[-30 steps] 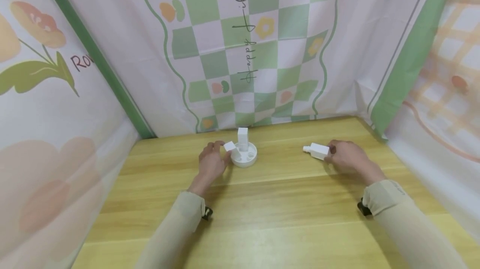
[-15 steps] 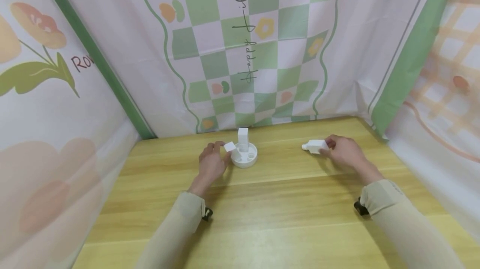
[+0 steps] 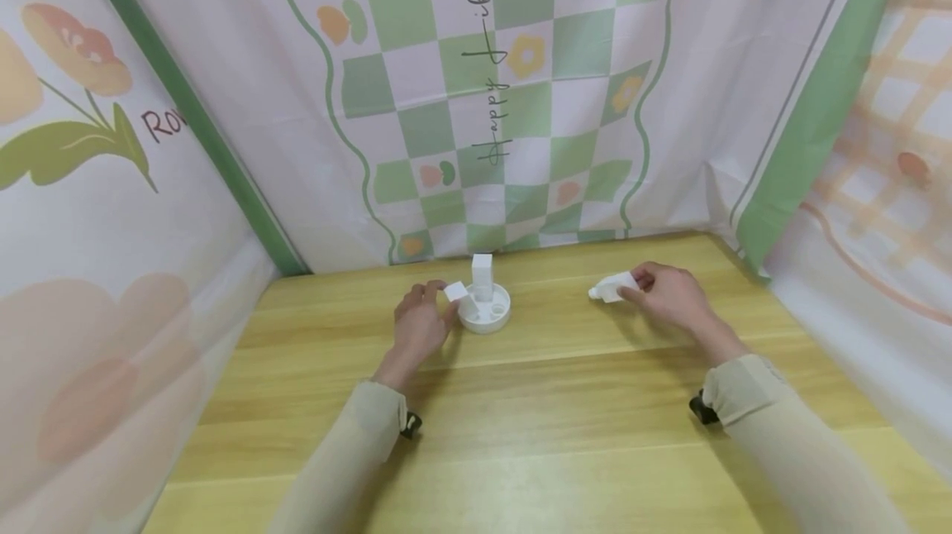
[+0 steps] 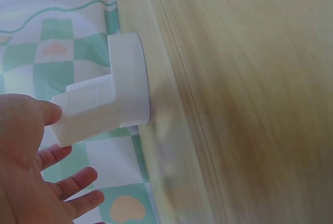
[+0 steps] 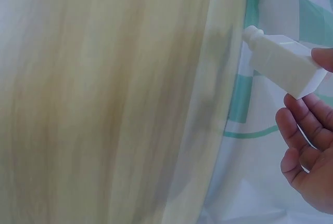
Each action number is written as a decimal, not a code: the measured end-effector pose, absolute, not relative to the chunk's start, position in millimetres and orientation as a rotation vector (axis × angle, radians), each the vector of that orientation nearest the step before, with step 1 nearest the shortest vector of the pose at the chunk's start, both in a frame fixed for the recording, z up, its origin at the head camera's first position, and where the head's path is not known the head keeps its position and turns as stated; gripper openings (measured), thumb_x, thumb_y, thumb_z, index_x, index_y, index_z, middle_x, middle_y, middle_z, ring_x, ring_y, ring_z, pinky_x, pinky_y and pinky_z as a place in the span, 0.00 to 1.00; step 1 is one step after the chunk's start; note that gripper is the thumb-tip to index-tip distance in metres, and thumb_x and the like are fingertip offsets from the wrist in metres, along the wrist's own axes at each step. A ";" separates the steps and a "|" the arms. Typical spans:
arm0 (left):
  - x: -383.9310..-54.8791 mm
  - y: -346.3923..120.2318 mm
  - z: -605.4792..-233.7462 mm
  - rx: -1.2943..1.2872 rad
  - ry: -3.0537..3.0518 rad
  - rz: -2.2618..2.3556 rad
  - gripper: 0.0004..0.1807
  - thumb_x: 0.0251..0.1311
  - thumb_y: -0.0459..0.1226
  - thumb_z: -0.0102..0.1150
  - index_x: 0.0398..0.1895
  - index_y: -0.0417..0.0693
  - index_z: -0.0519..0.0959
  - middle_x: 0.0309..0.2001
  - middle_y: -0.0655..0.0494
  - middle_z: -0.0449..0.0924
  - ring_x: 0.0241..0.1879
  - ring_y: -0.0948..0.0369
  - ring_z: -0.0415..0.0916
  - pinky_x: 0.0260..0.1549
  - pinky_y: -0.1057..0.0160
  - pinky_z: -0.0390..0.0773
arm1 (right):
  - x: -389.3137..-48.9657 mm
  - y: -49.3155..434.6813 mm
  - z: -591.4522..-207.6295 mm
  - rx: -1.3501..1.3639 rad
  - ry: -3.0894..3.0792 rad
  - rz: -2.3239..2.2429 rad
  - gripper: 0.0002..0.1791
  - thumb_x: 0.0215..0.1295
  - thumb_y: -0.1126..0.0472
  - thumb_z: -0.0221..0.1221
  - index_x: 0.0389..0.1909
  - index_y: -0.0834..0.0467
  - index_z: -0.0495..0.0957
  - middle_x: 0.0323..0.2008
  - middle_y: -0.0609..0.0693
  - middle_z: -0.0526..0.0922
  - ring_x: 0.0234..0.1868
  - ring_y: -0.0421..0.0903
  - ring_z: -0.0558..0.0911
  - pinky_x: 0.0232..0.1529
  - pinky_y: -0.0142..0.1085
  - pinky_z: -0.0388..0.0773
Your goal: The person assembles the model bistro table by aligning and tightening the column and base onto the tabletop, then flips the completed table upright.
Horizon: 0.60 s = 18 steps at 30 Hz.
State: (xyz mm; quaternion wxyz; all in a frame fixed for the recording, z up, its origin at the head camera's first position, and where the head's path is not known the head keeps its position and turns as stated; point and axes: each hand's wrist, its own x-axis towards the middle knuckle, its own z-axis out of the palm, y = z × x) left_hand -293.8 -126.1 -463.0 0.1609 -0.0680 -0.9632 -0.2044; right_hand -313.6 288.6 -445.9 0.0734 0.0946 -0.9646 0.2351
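Observation:
A round white base (image 3: pixel 486 326) with several round holes in its top stands on the wooden table near the back. One white square block (image 3: pixel 482 274) rises upright from it. My left hand (image 3: pixel 420 323) pinches the top of a second white block (image 4: pixel 86 112) between thumb and forefinger; this one's lower end meets the base, and its other fingers are spread loose. To the right, my right hand (image 3: pixel 673 300) grips a third white block (image 5: pixel 289 65) by its wide end, above the table. A narrow round knob (image 5: pixel 253 35) at its other end points left, towards the base.
The wooden table (image 3: pixel 506 435) stretches in front of both hands. Its back edge meets a checked green and white cloth (image 3: pixel 513 104). Printed cloths also hang at the left (image 3: pixel 89 253) and right (image 3: pixel 878 228) sides.
My right hand has moved left with the block and has turned it, bringing the knob closer to the base. The left hand has stayed still on its block.

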 end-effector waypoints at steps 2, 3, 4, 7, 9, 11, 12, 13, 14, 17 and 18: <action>-293.8 -126.0 -463.3 -0.195 -2.745 -0.580 0.24 0.69 0.51 0.56 0.61 0.47 0.72 0.52 0.39 0.78 0.51 0.45 0.77 0.53 0.47 0.76 | -314.0 285.3 -445.6 0.286 -2.890 0.725 0.29 0.66 0.39 0.59 0.49 0.63 0.80 0.40 0.57 0.87 0.41 0.53 0.84 0.47 0.51 0.79; -293.8 -126.0 -463.5 -0.195 -2.744 -0.574 0.24 0.69 0.51 0.57 0.60 0.47 0.72 0.52 0.39 0.78 0.51 0.45 0.77 0.53 0.47 0.77 | -314.1 283.6 -445.3 0.289 -2.887 0.728 0.29 0.66 0.39 0.59 0.49 0.63 0.80 0.40 0.57 0.87 0.41 0.52 0.84 0.46 0.51 0.79; -293.9 -126.0 -463.4 -0.192 -2.751 -0.577 0.24 0.69 0.51 0.56 0.61 0.48 0.72 0.52 0.39 0.78 0.51 0.45 0.77 0.53 0.47 0.76 | -314.4 281.8 -444.9 0.294 -2.886 0.736 0.29 0.66 0.39 0.59 0.49 0.63 0.80 0.40 0.57 0.87 0.40 0.52 0.84 0.46 0.51 0.79; -294.1 -126.0 -462.4 -0.182 -2.782 -0.592 0.25 0.70 0.53 0.54 0.63 0.49 0.71 0.54 0.39 0.77 0.53 0.44 0.76 0.56 0.46 0.75 | -314.5 275.9 -443.1 0.303 -2.878 0.768 0.29 0.66 0.39 0.60 0.49 0.63 0.80 0.39 0.56 0.87 0.39 0.51 0.84 0.45 0.50 0.80; -293.9 -126.0 -461.7 -0.176 -2.802 -0.597 0.26 0.70 0.53 0.53 0.64 0.50 0.70 0.55 0.39 0.76 0.55 0.44 0.76 0.57 0.46 0.75 | -314.7 271.6 -441.7 0.309 -2.875 0.782 0.29 0.66 0.39 0.60 0.49 0.63 0.80 0.39 0.56 0.86 0.39 0.50 0.83 0.44 0.47 0.80; -293.8 -126.0 -461.6 -0.174 -2.815 -0.602 0.26 0.71 0.54 0.53 0.64 0.50 0.70 0.56 0.39 0.76 0.55 0.44 0.76 0.58 0.46 0.75 | -315.1 267.2 -440.3 0.308 -2.872 0.801 0.28 0.66 0.40 0.61 0.48 0.63 0.80 0.38 0.55 0.86 0.38 0.49 0.83 0.43 0.44 0.79; -293.8 -126.1 -461.8 -0.174 -2.818 -0.603 0.26 0.71 0.54 0.53 0.64 0.51 0.70 0.56 0.39 0.76 0.55 0.44 0.76 0.58 0.46 0.75 | -315.3 264.9 -439.3 0.313 -2.870 0.810 0.28 0.66 0.40 0.61 0.48 0.63 0.81 0.38 0.55 0.86 0.38 0.49 0.83 0.42 0.43 0.79; -293.9 -126.1 -462.1 -0.173 -2.822 -0.612 0.26 0.71 0.54 0.53 0.65 0.51 0.70 0.56 0.39 0.76 0.55 0.44 0.76 0.58 0.45 0.74 | -315.4 262.6 -438.4 0.315 -2.869 0.817 0.28 0.66 0.40 0.61 0.48 0.62 0.81 0.38 0.55 0.86 0.37 0.48 0.82 0.41 0.42 0.79; -294.0 -126.2 -462.4 -0.173 -2.824 -0.617 0.26 0.71 0.54 0.53 0.65 0.51 0.70 0.56 0.39 0.76 0.55 0.45 0.76 0.58 0.45 0.74 | -315.5 260.3 -437.7 0.316 -2.869 0.825 0.28 0.66 0.40 0.61 0.48 0.62 0.81 0.38 0.55 0.86 0.37 0.48 0.82 0.41 0.42 0.79; -294.9 -126.1 -462.6 -0.173 -2.820 -0.628 0.26 0.71 0.54 0.52 0.65 0.51 0.70 0.57 0.39 0.76 0.55 0.44 0.76 0.58 0.45 0.74 | -315.7 253.6 -435.7 0.327 -2.871 0.863 0.29 0.66 0.40 0.61 0.49 0.63 0.81 0.39 0.56 0.86 0.39 0.49 0.83 0.43 0.44 0.80; -294.9 -126.0 -462.5 -0.171 -2.819 -0.631 0.26 0.71 0.54 0.52 0.65 0.51 0.70 0.57 0.39 0.76 0.55 0.44 0.76 0.58 0.44 0.74 | -315.8 251.7 -435.3 0.330 -2.872 0.877 0.29 0.66 0.40 0.61 0.50 0.63 0.80 0.40 0.56 0.86 0.40 0.50 0.83 0.45 0.45 0.80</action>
